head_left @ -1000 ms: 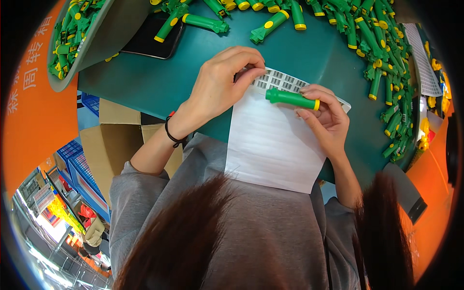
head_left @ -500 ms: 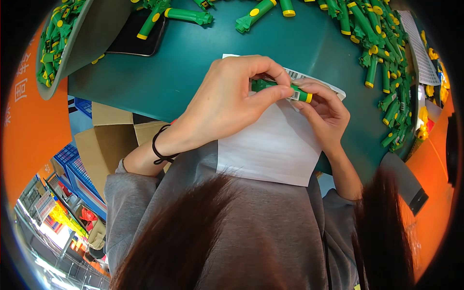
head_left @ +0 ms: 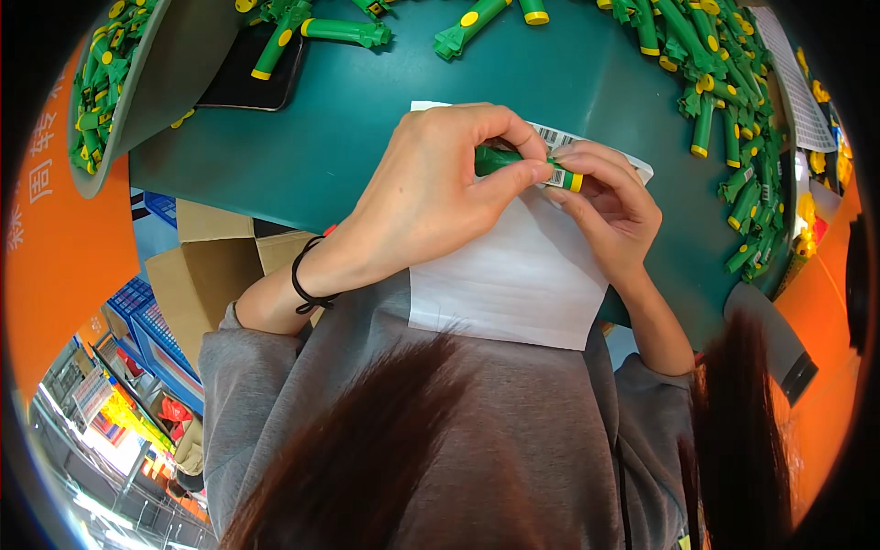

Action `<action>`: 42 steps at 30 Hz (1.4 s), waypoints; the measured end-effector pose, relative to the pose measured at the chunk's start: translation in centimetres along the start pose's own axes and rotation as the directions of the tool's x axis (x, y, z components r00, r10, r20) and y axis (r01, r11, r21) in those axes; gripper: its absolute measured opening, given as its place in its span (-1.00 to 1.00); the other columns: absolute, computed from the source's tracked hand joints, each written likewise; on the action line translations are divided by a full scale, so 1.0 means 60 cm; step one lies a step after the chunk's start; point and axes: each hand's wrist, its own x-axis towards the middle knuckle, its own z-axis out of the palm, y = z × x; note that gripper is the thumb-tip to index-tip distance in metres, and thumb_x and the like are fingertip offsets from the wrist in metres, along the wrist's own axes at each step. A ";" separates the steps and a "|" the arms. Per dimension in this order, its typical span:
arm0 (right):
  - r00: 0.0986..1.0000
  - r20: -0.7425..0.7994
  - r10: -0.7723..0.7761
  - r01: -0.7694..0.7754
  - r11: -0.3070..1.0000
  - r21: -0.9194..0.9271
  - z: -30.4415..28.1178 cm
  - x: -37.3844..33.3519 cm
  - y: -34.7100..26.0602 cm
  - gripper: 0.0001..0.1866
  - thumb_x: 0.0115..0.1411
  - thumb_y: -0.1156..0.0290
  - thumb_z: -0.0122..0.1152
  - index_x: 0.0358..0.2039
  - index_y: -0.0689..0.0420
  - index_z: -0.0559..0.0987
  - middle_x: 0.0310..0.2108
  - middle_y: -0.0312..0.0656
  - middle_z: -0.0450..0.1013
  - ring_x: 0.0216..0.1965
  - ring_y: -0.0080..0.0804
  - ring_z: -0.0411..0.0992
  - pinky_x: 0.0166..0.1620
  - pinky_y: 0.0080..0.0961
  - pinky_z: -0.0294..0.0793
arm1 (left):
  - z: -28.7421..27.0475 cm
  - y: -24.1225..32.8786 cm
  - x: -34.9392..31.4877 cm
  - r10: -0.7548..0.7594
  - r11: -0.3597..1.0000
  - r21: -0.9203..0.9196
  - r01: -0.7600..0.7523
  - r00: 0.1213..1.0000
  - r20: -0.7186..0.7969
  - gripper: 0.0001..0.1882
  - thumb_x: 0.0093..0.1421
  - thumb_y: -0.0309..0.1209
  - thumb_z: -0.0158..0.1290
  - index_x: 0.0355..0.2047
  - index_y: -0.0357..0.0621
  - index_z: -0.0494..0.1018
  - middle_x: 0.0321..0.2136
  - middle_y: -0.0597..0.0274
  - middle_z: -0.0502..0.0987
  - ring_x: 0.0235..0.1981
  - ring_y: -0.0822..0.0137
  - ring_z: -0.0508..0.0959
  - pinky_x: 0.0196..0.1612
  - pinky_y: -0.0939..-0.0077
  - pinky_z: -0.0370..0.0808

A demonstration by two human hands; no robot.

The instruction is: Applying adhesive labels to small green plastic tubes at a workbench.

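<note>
A small green plastic tube with a yellow end [head_left: 495,161] is pinched between the thumb and forefinger of my left hand [head_left: 426,183]. Near its yellow end, the thumb and fingertips of my right hand [head_left: 623,206] close on the tube, by a small white barcode label [head_left: 558,177] on its side. Part of the tube is hidden behind my left fingers. Beneath both hands lies a white sheet [head_left: 513,284], hanging over the table's near edge toward my lap. More barcode labels [head_left: 555,137] show along its far end.
Many similar green tubes [head_left: 720,82] are heaped along the right of the green table [head_left: 367,119]; several lie at the far edge. A grey bin [head_left: 188,55] of green pieces stands left, beside a black flat object [head_left: 266,73]. An open cardboard box [head_left: 215,284] sits below the table's left edge.
Both hands keep their grip on the tube, with only a very slight shift of the fingers. The whole view has moved a little; the things on the table have stayed put.
</note>
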 end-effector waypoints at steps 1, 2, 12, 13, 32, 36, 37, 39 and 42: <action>1.000 -0.001 0.000 0.000 1.000 0.000 0.000 0.000 -0.001 -0.56 0.07 0.86 0.28 -0.01 0.35 0.54 0.07 0.00 0.42 0.11 -0.26 0.43 0.12 -0.36 0.56 | 0.001 0.001 0.001 0.000 1.000 0.000 0.000 1.000 0.001 -0.88 0.18 -0.52 0.24 -0.29 -0.32 0.59 -0.31 0.23 0.65 -0.24 0.45 0.58 -0.12 0.55 0.49; 1.000 -0.008 0.006 -0.006 1.000 -0.011 -0.001 0.001 -0.002 -0.57 0.07 0.85 0.28 -0.01 0.34 0.55 0.06 0.00 0.43 0.11 -0.26 0.44 0.12 -0.36 0.56 | 0.001 0.003 0.001 -0.005 1.000 0.011 0.005 1.000 -0.006 -0.86 0.17 -0.51 0.25 -0.29 -0.31 0.58 -0.31 0.23 0.65 -0.26 0.45 0.58 -0.14 0.55 0.49; 0.996 0.090 0.006 -0.005 1.000 -0.016 -0.007 0.005 -0.021 -0.54 0.07 0.72 0.37 0.01 0.32 0.49 -0.02 0.00 0.48 0.05 -0.22 0.46 0.12 -0.33 0.46 | -0.003 -0.007 -0.006 0.016 0.999 -0.054 -0.005 0.981 0.192 -0.70 0.26 -0.18 0.22 -0.26 -0.20 0.62 -0.53 0.18 0.59 -0.50 0.40 0.52 -0.42 0.47 0.43; 0.990 0.133 -0.041 0.043 0.999 -0.009 -0.005 0.011 -0.026 -0.52 0.06 0.69 0.39 0.02 0.32 0.49 -0.02 0.00 0.48 0.04 -0.21 0.45 0.12 -0.31 0.44 | -0.009 0.000 -0.010 -0.117 0.983 -0.098 0.154 0.944 0.309 -0.73 0.30 -0.24 0.19 -0.25 -0.23 0.63 -0.47 0.29 0.62 -0.38 0.55 0.52 -0.31 0.55 0.46; 0.981 0.137 -0.138 0.190 0.824 -0.534 -0.007 0.171 -0.043 -0.66 0.27 0.46 0.24 0.05 0.21 0.48 -0.01 -0.13 0.48 -0.01 -0.25 0.47 0.03 -0.35 0.47 | -0.034 -0.049 0.014 0.559 0.763 0.500 -0.409 0.807 -0.193 -0.77 0.10 -0.50 0.28 -0.19 -0.09 0.64 -0.21 0.22 0.61 -0.25 0.27 0.59 -0.25 0.44 0.56; 0.974 0.069 0.217 -0.224 0.968 0.115 -0.010 0.046 -0.073 -0.69 0.36 0.51 0.07 0.08 0.33 0.45 -0.05 -0.03 0.47 -0.23 -0.34 0.53 -0.17 -0.42 0.57 | -0.020 -0.088 0.029 0.548 0.783 0.450 -0.429 0.819 -0.173 -0.79 0.06 -0.52 0.25 -0.25 -0.12 0.62 -0.25 0.30 0.57 -0.22 0.22 0.58 -0.21 0.35 0.59; 0.961 0.084 0.262 -0.273 0.947 0.172 -0.013 0.024 -0.064 -0.69 0.36 0.51 0.06 0.08 0.33 0.45 -0.06 -0.01 0.47 -0.25 -0.34 0.53 -0.19 -0.41 0.57 | -0.019 -0.094 0.029 0.546 0.792 0.428 -0.435 0.819 -0.178 -0.80 0.06 -0.53 0.25 -0.26 -0.13 0.62 -0.25 0.31 0.58 -0.22 0.23 0.58 -0.22 0.37 0.59; 0.945 0.072 0.319 -0.326 0.930 0.169 -0.020 0.001 -0.043 -0.69 0.36 0.54 0.03 0.08 0.35 0.48 -0.01 -0.01 0.45 -0.23 -0.36 0.53 -0.18 -0.45 0.56 | -0.017 -0.103 0.030 0.567 0.776 0.443 -0.449 0.803 -0.181 -0.81 0.06 -0.54 0.25 -0.27 -0.13 0.62 -0.25 0.31 0.59 -0.23 0.24 0.59 -0.23 0.38 0.59; 0.910 -0.072 0.409 -0.388 0.899 0.203 -0.023 -0.011 -0.024 -0.69 0.31 0.63 0.08 0.07 0.35 0.50 0.10 0.01 0.38 -0.19 -0.39 0.51 -0.13 -0.50 0.54 | -0.013 -0.108 0.031 0.612 0.745 0.468 -0.476 0.766 -0.195 -0.82 0.07 -0.55 0.25 -0.28 -0.13 0.62 -0.25 0.31 0.60 -0.25 0.25 0.60 -0.25 0.39 0.59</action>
